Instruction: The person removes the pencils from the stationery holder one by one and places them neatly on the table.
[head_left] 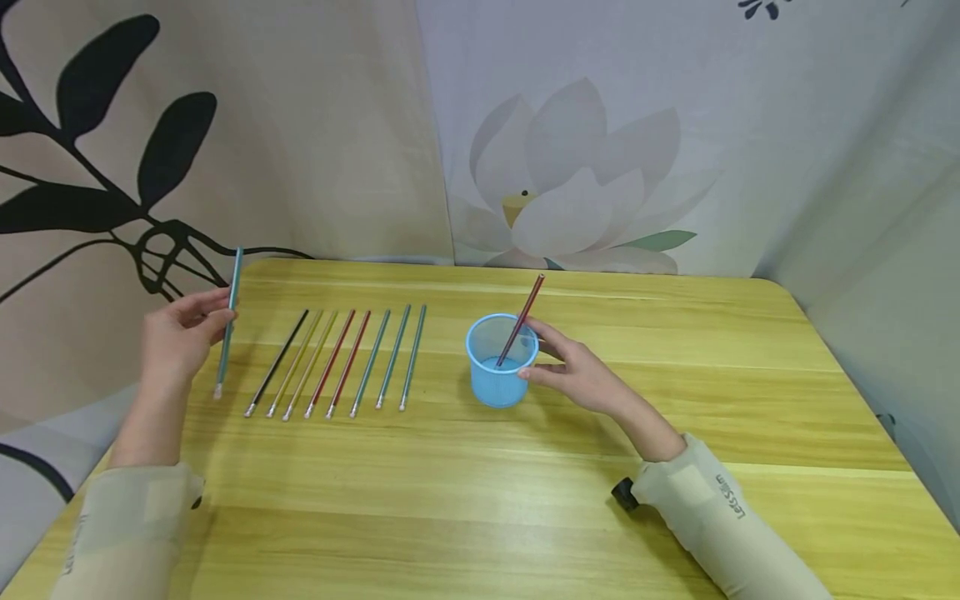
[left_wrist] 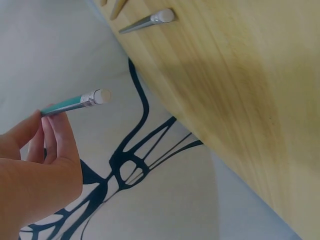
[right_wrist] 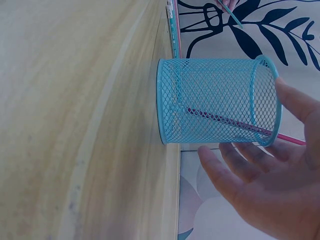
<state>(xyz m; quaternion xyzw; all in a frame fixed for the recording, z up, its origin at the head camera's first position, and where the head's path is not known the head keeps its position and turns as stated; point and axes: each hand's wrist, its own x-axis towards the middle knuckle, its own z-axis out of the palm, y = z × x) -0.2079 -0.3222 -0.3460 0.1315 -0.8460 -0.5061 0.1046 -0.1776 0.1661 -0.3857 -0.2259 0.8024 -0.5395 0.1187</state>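
My left hand [head_left: 176,333] pinches a teal pencil [head_left: 231,321] between thumb and fingers at the table's left side. That pencil stands nearly upright, its white eraser end [left_wrist: 102,96] pointing down in the head view. A light-blue mesh pencil cup [head_left: 498,383] stands upright right of the table's middle. My right hand [head_left: 581,375] holds the cup near its rim from the right, thumb on the near side and fingers round the far side. Inside the cup a dark red pencil [head_left: 522,317] leans to the right, its upper end above the rim.
Between the hands lies a row of several pencils, eraser ends towards me: a black pencil [head_left: 277,362], yellow pencils [head_left: 303,362], red pencils [head_left: 337,362] and teal pencils [head_left: 392,358]. The wooden table [head_left: 480,500] meets a printed curtain [head_left: 337,125] at the back.
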